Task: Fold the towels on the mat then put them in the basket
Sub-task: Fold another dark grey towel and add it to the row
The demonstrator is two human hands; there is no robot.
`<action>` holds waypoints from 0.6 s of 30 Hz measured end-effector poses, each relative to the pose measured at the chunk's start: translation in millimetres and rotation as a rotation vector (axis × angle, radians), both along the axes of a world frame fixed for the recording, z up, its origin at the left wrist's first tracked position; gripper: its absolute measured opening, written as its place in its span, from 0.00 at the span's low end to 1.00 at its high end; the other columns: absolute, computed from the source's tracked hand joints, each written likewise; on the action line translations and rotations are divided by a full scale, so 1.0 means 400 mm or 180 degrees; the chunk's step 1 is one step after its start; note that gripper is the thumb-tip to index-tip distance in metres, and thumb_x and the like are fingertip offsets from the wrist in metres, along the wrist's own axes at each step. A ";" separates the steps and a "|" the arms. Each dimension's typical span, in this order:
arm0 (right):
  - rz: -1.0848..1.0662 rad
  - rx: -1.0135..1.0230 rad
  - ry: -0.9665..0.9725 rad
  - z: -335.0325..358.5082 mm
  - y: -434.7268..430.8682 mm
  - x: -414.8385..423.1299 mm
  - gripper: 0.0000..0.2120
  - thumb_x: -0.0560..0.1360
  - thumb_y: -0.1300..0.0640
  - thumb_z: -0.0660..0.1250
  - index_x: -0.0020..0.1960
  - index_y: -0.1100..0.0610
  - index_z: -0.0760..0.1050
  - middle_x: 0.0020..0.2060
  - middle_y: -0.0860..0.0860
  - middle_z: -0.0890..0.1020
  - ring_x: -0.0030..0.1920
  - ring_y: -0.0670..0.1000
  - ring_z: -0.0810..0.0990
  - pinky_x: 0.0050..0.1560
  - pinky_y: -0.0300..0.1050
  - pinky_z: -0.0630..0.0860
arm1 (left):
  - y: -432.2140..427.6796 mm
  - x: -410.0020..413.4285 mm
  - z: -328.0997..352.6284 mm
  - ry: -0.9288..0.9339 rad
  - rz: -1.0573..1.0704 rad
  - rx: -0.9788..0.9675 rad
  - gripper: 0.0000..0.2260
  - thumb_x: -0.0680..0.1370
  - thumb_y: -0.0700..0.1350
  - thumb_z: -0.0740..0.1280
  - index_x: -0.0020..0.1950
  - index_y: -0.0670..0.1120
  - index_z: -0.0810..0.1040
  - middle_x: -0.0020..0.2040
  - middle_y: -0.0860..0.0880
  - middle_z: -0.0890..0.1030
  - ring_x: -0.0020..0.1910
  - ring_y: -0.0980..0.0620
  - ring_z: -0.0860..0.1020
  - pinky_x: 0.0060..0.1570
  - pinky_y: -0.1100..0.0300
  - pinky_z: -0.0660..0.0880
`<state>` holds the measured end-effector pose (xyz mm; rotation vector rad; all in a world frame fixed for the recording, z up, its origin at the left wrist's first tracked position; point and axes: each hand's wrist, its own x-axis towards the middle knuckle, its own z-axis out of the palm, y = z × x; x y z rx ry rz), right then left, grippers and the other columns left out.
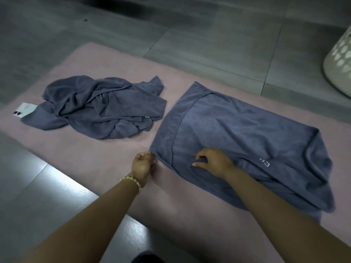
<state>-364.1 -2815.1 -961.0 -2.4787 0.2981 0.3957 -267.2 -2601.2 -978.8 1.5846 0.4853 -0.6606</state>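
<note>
Pinching spread towel [237, 133] corner with our left hand [143, 164] | right hand [212, 161] grips its fold | crumpled towel [102, 107], phone [23, 110] centre-left | basket [340, 59] upper right | mat [106, 160] between towels

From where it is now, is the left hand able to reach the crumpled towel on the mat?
Probably yes. Only bare mat lies between the left hand and the crumpled towel. But the hand pinches a corner of the flat towel, so it must let go first.
</note>
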 end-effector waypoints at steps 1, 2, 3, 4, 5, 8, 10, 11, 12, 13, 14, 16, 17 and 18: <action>-0.0016 0.0123 0.0016 0.014 -0.007 -0.005 0.13 0.74 0.45 0.68 0.47 0.55 0.79 0.45 0.50 0.81 0.47 0.50 0.77 0.47 0.42 0.72 | -0.008 0.001 0.006 0.0048 0.0117 -0.0110 0.12 0.80 0.40 0.61 0.36 0.47 0.68 0.30 0.50 0.71 0.32 0.53 0.69 0.31 0.64 0.70; -0.0018 0.0176 0.0019 0.028 -0.013 -0.012 0.12 0.74 0.46 0.68 0.46 0.55 0.79 0.43 0.49 0.81 0.45 0.49 0.77 0.45 0.42 0.72 | -0.015 0.001 0.006 0.0124 0.0214 -0.0195 0.10 0.80 0.43 0.62 0.38 0.46 0.70 0.34 0.49 0.72 0.33 0.53 0.70 0.33 0.63 0.71; -0.0008 0.0188 0.0003 0.040 -0.017 -0.018 0.12 0.74 0.46 0.68 0.46 0.55 0.78 0.42 0.49 0.80 0.44 0.49 0.77 0.44 0.42 0.72 | -0.021 -0.002 0.003 0.0226 0.0279 -0.0224 0.10 0.80 0.47 0.63 0.40 0.45 0.72 0.36 0.48 0.74 0.35 0.53 0.72 0.34 0.61 0.73; 0.0011 0.0177 -0.0002 0.051 -0.021 -0.025 0.11 0.74 0.46 0.68 0.46 0.55 0.78 0.41 0.48 0.80 0.43 0.48 0.76 0.44 0.42 0.71 | -0.027 -0.007 0.001 0.0331 0.0306 -0.0184 0.10 0.79 0.49 0.64 0.44 0.44 0.74 0.38 0.48 0.75 0.36 0.52 0.74 0.33 0.60 0.76; 0.0035 0.0171 -0.0003 0.060 -0.024 -0.032 0.11 0.74 0.47 0.69 0.46 0.54 0.78 0.40 0.47 0.79 0.42 0.48 0.76 0.44 0.41 0.71 | -0.032 -0.015 -0.003 0.0422 0.0361 -0.0174 0.10 0.79 0.49 0.65 0.48 0.42 0.74 0.39 0.48 0.76 0.36 0.52 0.75 0.30 0.62 0.78; -0.0048 0.0343 0.0067 0.086 -0.035 -0.061 0.08 0.73 0.50 0.71 0.46 0.54 0.79 0.37 0.45 0.78 0.41 0.46 0.75 0.43 0.38 0.70 | -0.050 -0.041 -0.014 0.0497 0.0710 -0.0296 0.08 0.79 0.44 0.65 0.53 0.40 0.71 0.39 0.46 0.76 0.36 0.53 0.75 0.28 0.66 0.77; -0.0110 0.0536 0.0124 0.106 -0.047 -0.087 0.08 0.72 0.51 0.72 0.45 0.55 0.80 0.35 0.43 0.78 0.38 0.41 0.74 0.41 0.33 0.70 | -0.074 -0.057 0.002 0.0245 0.0875 -0.0393 0.04 0.79 0.42 0.65 0.49 0.41 0.73 0.39 0.46 0.76 0.36 0.53 0.75 0.29 0.67 0.77; -0.0090 0.0606 0.0177 0.118 -0.054 -0.100 0.08 0.72 0.51 0.72 0.46 0.56 0.81 0.36 0.44 0.79 0.38 0.40 0.74 0.40 0.30 0.70 | -0.091 -0.062 0.014 -0.0008 0.0880 -0.0455 0.03 0.80 0.41 0.64 0.47 0.43 0.74 0.39 0.47 0.77 0.37 0.52 0.75 0.29 0.67 0.78; -0.0065 0.0682 0.0207 0.130 -0.061 -0.113 0.09 0.72 0.52 0.72 0.46 0.57 0.82 0.37 0.45 0.81 0.39 0.40 0.75 0.42 0.30 0.71 | -0.109 -0.064 0.027 -0.0316 0.0789 -0.0494 0.05 0.80 0.41 0.62 0.46 0.44 0.75 0.40 0.48 0.78 0.37 0.52 0.76 0.31 0.66 0.78; -0.0038 0.0762 0.0198 0.144 -0.068 -0.126 0.09 0.72 0.52 0.72 0.46 0.57 0.82 0.38 0.46 0.82 0.40 0.41 0.76 0.45 0.31 0.72 | -0.129 -0.061 0.038 -0.0645 0.0587 -0.0463 0.06 0.81 0.42 0.61 0.45 0.46 0.76 0.41 0.48 0.78 0.39 0.51 0.76 0.34 0.63 0.78; -0.0033 0.0851 0.0157 0.159 -0.075 -0.138 0.08 0.72 0.52 0.72 0.45 0.56 0.82 0.39 0.45 0.82 0.41 0.40 0.77 0.47 0.33 0.72 | -0.152 -0.059 0.060 -0.0967 0.0314 -0.0415 0.07 0.81 0.43 0.60 0.46 0.46 0.77 0.42 0.48 0.79 0.40 0.51 0.77 0.39 0.59 0.78; -0.0075 0.1088 -0.0051 0.202 -0.086 -0.162 0.06 0.72 0.52 0.72 0.44 0.55 0.82 0.39 0.43 0.83 0.43 0.40 0.79 0.49 0.33 0.72 | -0.207 -0.061 0.115 -0.1429 -0.0338 -0.0399 0.11 0.82 0.47 0.57 0.48 0.45 0.77 0.43 0.49 0.80 0.43 0.52 0.77 0.46 0.57 0.76; -0.0126 0.1262 -0.0216 0.229 -0.090 -0.172 0.04 0.72 0.54 0.72 0.43 0.54 0.82 0.40 0.43 0.84 0.44 0.40 0.80 0.50 0.32 0.73 | -0.238 -0.067 0.149 -0.1532 -0.0650 -0.0476 0.14 0.83 0.49 0.55 0.47 0.45 0.77 0.44 0.49 0.80 0.43 0.54 0.78 0.46 0.59 0.76; -0.0218 0.1463 -0.0427 0.254 -0.095 -0.182 0.03 0.72 0.55 0.72 0.43 0.54 0.82 0.40 0.44 0.84 0.44 0.40 0.80 0.50 0.31 0.73 | -0.270 -0.081 0.185 -0.1553 -0.0964 -0.0606 0.15 0.83 0.50 0.54 0.47 0.47 0.78 0.45 0.51 0.81 0.43 0.57 0.79 0.47 0.62 0.76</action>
